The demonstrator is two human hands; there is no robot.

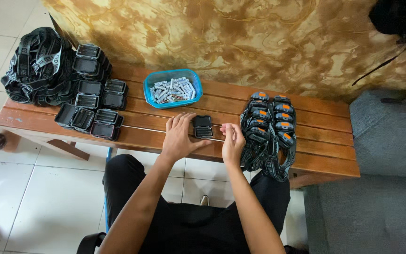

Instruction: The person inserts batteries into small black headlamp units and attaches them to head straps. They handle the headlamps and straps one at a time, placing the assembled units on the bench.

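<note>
Left hand (pixel 178 136): it is resting flat on the wooden bench (pixel 325 141), fingers spread and released, its fingertips touching the left edge of the small black case (pixel 202 127); it is steadying rather than gripping.
Right hand (pixel 232 139): it is sitting just at 3 o'clock of the case, fingers curled inward with the tips pinched together; whether something small is held between them cannot be told.
Small black case: it is lying open on the bench between the two hands, at the middle of the plank nearest the person.
Doing it well: judging from the pose, the left hand should be keeping the case from sliding while the right is working with fingertips only, staying low and close.
Blue tub (pixel 173 88): it is standing at 12 o'clock of the case, near it, holding a heap of small silver cells.
Finished headlamps (pixel 269 129): they are lying piled with their straps at 3 o'clock, just beside the right hand.
Open black shells (pixel 92 89): they are lying stacked at 9 o'clock, well apart.
Strap bundle (pixel 36 66): it is lying at 10 o'clock, at the bench's far left end.
</note>
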